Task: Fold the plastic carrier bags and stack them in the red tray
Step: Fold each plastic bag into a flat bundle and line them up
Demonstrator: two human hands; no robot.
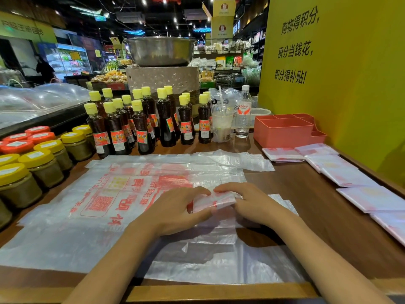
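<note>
A small folded plastic bag (215,201), white with red print, lies between my hands on top of flat unfolded bags (122,194) spread over the wooden table. My left hand (177,210) holds its left end, fingers curled over it and thumb under. My right hand (249,201) pinches its right end. The red tray (282,130), with several compartments, stands at the back right against the yellow wall. Several folded bags (341,172) lie in a row along the table's right side, one stack (282,154) just in front of the tray.
Dark sauce bottles (140,121) with yellow caps stand in rows behind the bags. Yellow- and red-lidded jars (41,154) line the left. A drink cup (222,126) and a water bottle (243,113) stand left of the tray. The table's front edge (219,291) is close.
</note>
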